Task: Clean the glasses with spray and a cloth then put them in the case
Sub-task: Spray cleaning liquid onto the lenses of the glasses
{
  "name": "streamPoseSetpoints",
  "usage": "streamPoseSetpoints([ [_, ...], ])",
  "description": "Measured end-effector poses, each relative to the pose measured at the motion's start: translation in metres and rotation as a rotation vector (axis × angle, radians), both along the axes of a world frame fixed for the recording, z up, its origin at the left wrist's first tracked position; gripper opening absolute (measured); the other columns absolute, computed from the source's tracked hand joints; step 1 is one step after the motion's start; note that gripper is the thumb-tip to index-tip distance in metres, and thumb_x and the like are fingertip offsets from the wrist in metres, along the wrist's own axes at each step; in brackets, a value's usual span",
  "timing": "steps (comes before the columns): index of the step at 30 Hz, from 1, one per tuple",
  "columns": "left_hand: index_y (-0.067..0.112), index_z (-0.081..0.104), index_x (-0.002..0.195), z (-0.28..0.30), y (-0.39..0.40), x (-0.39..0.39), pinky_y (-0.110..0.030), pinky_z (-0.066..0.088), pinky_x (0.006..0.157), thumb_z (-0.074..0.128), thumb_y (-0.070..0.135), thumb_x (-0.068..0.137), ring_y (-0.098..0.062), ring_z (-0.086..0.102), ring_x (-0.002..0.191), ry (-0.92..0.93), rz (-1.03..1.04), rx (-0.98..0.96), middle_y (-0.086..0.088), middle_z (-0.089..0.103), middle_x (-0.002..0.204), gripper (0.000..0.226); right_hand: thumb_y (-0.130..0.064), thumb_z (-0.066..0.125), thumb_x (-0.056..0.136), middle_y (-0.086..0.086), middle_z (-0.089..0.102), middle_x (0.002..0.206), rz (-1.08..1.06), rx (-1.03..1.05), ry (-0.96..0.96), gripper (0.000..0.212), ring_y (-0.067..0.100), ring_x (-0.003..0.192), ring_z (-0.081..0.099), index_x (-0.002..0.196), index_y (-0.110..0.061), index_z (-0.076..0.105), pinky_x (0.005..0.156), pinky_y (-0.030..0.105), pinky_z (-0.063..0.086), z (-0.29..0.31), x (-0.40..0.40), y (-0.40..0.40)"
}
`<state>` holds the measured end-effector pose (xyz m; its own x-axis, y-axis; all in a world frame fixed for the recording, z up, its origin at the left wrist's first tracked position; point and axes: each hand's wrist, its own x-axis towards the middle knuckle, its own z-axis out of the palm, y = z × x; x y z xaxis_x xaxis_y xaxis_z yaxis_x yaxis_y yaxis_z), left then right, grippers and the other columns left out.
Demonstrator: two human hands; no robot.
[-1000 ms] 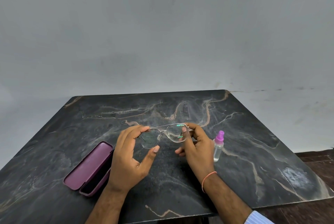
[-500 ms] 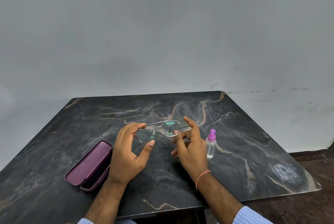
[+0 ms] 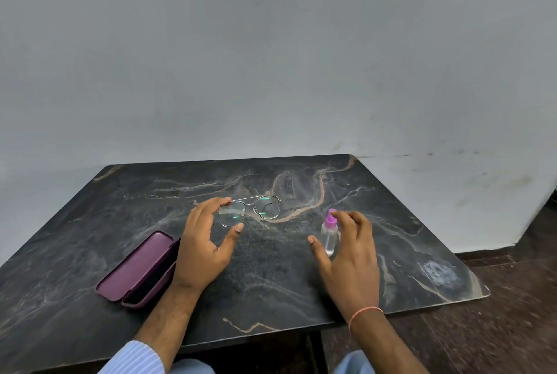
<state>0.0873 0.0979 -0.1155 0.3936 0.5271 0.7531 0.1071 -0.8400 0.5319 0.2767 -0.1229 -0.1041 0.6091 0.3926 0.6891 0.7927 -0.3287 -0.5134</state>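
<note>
Glasses (image 3: 249, 211) pinched by left hand (image 3: 201, 248) fingers; right hand (image 3: 351, 256) (fingers spread loose) reaches spray bottle (image 3: 329, 235).

Right hand (image 3: 346, 248) now off glasses (image 3: 248, 211)

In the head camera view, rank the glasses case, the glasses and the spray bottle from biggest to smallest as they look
1. glasses case, partly hidden by the left hand
2. glasses
3. spray bottle
</note>
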Motion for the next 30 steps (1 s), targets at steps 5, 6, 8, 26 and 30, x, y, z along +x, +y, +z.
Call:
streamPoseSetpoints([
  [5,0.028,0.061,0.146,0.003,-0.003,-0.003,-0.026,0.047,0.119,0.073,0.049,0.1,-0.002,0.057,0.14,-0.004,0.0,-0.016,0.015,0.064,0.143,0.052,-0.046,0.082,0.093,-0.007,0.059,0.137,0.012,-0.057,0.08,0.064,0.026,0.098,0.072,0.143,-0.041,0.044,0.068,0.036,0.053,0.001,0.0,0.009],
  [6,0.028,0.062,0.146,0.004,-0.004,-0.003,-0.022,0.045,0.12,0.073,0.05,0.101,0.0,0.056,0.14,-0.006,-0.002,-0.017,0.015,0.064,0.144,0.052,-0.044,0.082,0.094,-0.008,0.061,0.136,0.018,-0.055,0.095,0.064,0.026,0.1,0.073,0.144,-0.042,0.043,0.07,0.036,0.054,0.0,0.0,0.01],
  [8,0.027,0.062,0.146,0.006,-0.004,-0.002,-0.021,0.044,0.121,0.073,0.049,0.101,-0.004,0.058,0.14,-0.007,-0.008,-0.03,0.014,0.064,0.144,0.052,-0.037,0.081,0.096,-0.009,0.065,0.135,0.031,-0.03,0.133,0.063,0.024,0.098,0.073,0.146,-0.044,0.043,0.074,0.035,0.054,-0.001,0.001,0.012],
  [26,0.032,0.061,0.148,0.007,-0.006,-0.002,-0.025,0.041,0.125,0.071,0.053,0.101,-0.005,0.052,0.152,0.025,-0.032,-0.115,0.014,0.061,0.152,0.052,-0.02,0.042,0.097,0.008,0.055,0.088,1.19,0.558,1.627,0.057,0.011,0.044,0.032,0.149,-0.027,0.063,0.035,0.016,0.022,0.023,-0.007,0.024],
  [30,0.03,0.061,0.149,0.005,-0.004,-0.001,-0.015,0.033,0.126,0.072,0.05,0.102,-0.007,0.05,0.154,0.038,-0.028,-0.108,0.012,0.061,0.154,0.053,-0.023,0.041,0.096,0.007,0.05,0.084,1.304,0.513,1.651,0.061,0.011,0.044,0.024,0.154,-0.032,0.059,0.032,0.016,0.023,0.021,-0.012,0.03],
])
